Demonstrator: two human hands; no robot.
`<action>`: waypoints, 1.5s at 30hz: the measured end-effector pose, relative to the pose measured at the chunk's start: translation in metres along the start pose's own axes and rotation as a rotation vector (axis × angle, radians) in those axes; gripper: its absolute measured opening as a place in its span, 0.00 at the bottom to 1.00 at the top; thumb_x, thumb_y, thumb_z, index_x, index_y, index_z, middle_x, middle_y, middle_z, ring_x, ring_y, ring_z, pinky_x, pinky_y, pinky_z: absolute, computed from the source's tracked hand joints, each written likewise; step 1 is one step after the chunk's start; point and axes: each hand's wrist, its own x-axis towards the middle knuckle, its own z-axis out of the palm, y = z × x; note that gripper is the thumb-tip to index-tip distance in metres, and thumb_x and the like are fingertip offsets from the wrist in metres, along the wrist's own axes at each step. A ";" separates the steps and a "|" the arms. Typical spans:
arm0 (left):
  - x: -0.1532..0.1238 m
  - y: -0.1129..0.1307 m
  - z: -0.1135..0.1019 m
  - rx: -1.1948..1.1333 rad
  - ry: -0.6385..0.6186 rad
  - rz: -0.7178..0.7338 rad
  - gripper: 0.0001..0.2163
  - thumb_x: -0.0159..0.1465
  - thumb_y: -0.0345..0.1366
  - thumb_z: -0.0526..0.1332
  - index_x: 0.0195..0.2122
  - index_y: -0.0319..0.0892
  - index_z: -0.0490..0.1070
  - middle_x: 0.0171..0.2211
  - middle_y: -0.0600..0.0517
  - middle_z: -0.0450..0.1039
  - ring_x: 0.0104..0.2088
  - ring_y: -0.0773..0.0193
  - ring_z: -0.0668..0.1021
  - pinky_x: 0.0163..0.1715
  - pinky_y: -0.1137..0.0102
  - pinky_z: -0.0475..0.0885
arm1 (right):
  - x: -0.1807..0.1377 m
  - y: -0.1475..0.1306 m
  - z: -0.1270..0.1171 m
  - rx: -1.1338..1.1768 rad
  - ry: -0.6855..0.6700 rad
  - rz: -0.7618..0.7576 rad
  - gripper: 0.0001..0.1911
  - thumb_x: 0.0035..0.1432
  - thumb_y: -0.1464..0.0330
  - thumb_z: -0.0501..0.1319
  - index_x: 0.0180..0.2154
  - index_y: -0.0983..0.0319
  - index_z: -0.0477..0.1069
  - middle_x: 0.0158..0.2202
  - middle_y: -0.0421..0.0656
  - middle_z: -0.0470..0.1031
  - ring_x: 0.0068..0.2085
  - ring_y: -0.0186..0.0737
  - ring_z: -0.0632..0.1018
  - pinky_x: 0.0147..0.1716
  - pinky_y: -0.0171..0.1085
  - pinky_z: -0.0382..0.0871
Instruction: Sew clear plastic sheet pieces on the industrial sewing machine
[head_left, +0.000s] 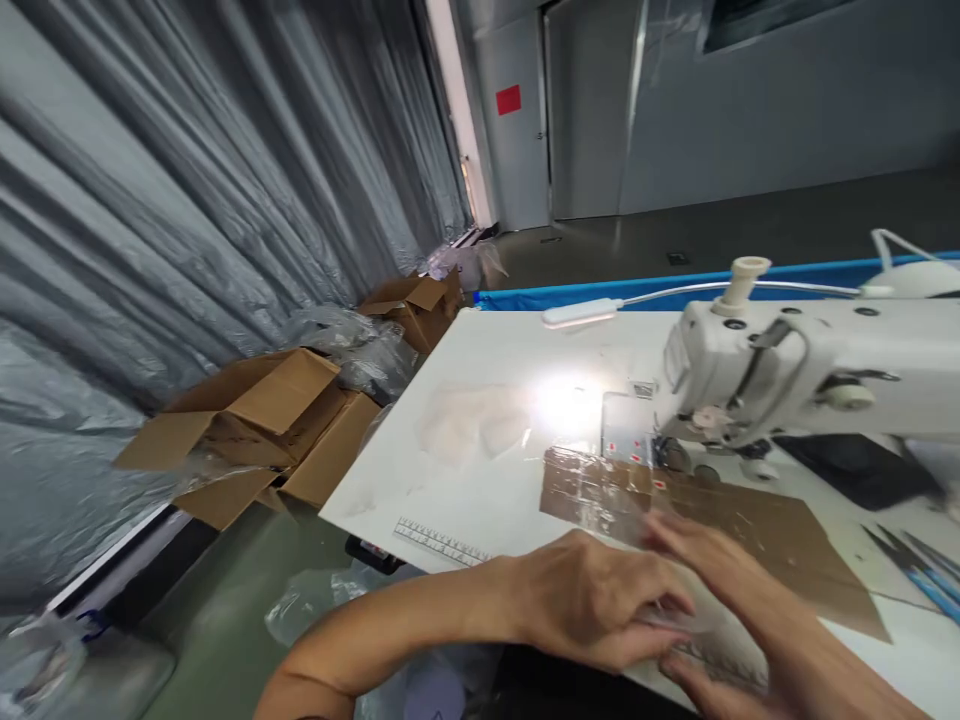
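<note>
My left hand (600,600) is closed in a pinch at the table's front edge, with a thin see-through piece (667,615) between thumb and fingers, probably plastic film. Close on its right is my right hand (739,590), blurred, its thumb and fingers apart around nothing I can see. Just beyond both hands, a brown sheet (780,535) lies flat under the head of a white sewing machine (750,370). Shiny clear plastic (592,490) covers the left part of that sheet. The machine's needle area is partly hidden.
A lit lamp (581,313) shines on the white table (390,470). A printed ruler (439,542) runs along its front edge. At right lie blue-handled pointed tools (926,580) and a black piece (862,468). Cardboard boxes (270,410) and plastic bags (360,345) crowd the left floor.
</note>
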 end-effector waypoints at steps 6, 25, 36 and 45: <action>0.021 -0.008 -0.031 -0.257 0.087 -0.403 0.11 0.60 0.35 0.63 0.42 0.40 0.65 0.35 0.51 0.73 0.31 0.68 0.77 0.31 0.73 0.75 | 0.007 0.020 -0.027 0.548 -0.413 0.520 0.27 0.60 0.51 0.57 0.55 0.60 0.69 0.37 0.46 0.78 0.37 0.43 0.79 0.36 0.38 0.76; 0.079 -0.127 -0.020 0.403 -0.217 -0.134 0.12 0.70 0.32 0.49 0.48 0.41 0.70 0.55 0.44 0.67 0.50 0.56 0.73 0.49 0.60 0.66 | 0.054 0.057 -0.035 0.045 0.042 0.618 0.22 0.56 0.47 0.57 0.25 0.58 0.64 0.18 0.37 0.68 0.20 0.36 0.68 0.19 0.34 0.57; 0.035 -0.071 -0.027 -0.177 0.008 -0.523 0.17 0.69 0.46 0.51 0.48 0.39 0.68 0.33 0.48 0.74 0.30 0.66 0.76 0.27 0.71 0.73 | 0.059 0.031 -0.027 0.226 0.002 0.653 0.19 0.57 0.50 0.59 0.37 0.59 0.74 0.27 0.41 0.76 0.28 0.40 0.75 0.25 0.36 0.67; 0.027 -0.066 -0.025 -0.635 -0.074 -0.850 0.27 0.65 0.58 0.51 0.51 0.38 0.66 0.33 0.48 0.75 0.23 0.67 0.78 0.25 0.71 0.74 | 0.084 0.015 -0.024 0.171 -0.168 0.500 0.23 0.62 0.51 0.53 0.48 0.58 0.72 0.29 0.41 0.76 0.27 0.39 0.75 0.26 0.38 0.69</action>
